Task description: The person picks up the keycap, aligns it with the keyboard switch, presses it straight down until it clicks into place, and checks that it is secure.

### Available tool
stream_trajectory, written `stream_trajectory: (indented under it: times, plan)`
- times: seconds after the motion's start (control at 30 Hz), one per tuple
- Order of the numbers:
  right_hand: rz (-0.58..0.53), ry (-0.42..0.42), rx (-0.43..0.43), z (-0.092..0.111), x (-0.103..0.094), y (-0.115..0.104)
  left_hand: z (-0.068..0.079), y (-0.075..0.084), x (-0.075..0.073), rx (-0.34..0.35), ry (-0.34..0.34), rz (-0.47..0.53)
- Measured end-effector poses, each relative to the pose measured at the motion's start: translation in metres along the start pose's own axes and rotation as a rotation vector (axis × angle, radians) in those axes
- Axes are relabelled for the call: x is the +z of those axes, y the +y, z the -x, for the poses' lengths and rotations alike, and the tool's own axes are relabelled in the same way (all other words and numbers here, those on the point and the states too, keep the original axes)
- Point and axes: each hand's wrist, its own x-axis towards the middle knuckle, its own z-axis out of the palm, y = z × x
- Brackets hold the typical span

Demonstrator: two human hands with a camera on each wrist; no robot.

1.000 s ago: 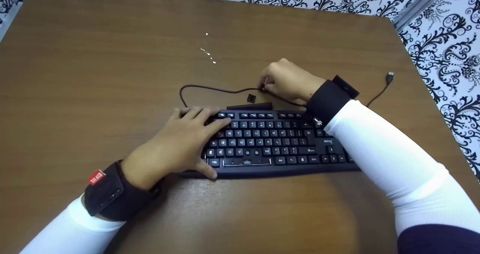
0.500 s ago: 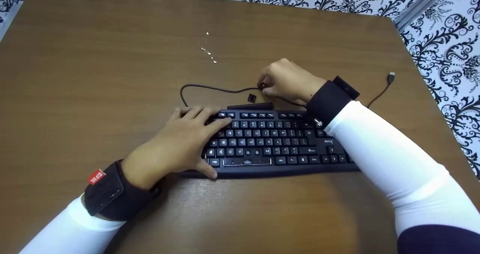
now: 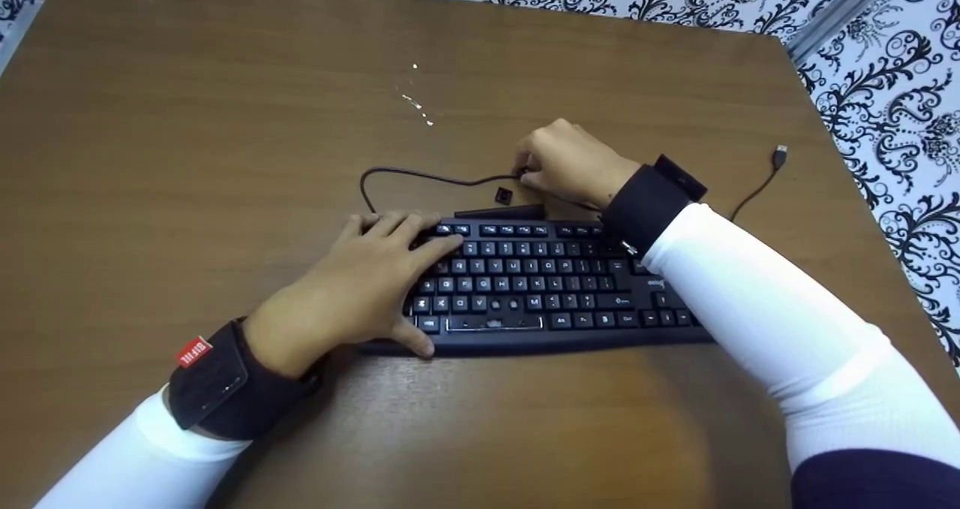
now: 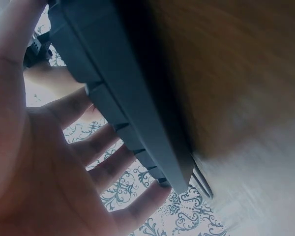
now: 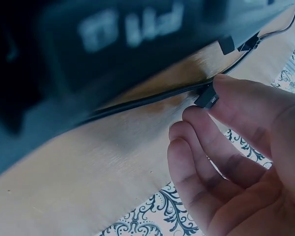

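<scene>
The keyboard (image 3: pixel 555 284) was laid lengthwise on the worktop (image 3: pixel 225 156). Over its left end the left grip (image 3: pixel 367 287) was spread, thumb by the near edge, fingertips toward the far one, presumably so that the board was steadied. Just beyond the keyboard's far edge, what looked like a keycap (image 5: pixel 206 97) was pinched at thumb and fingertip by the right grip (image 3: pixel 566 160), likely for fine control; contact with the cable (image 3: pixel 435 179) could not be told. A loose black square (image 3: pixel 504 195) was seen nearby, beyond the keyboard.
</scene>
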Motion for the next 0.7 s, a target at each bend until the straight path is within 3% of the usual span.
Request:
stream_trajectory:
  times: [0.3, 0.7]
  plan:
    - [-0.013, 0.094, -0.057, 0.012, -0.004, -0.001, 0.0, 0.0, 0.0, 0.008, 0.009, -0.009]
    - [-0.025, 0.218, -0.185, 0.051, 0.002, -0.018, -0.001, -0.001, 0.002, 0.012, 0.015, -0.011]
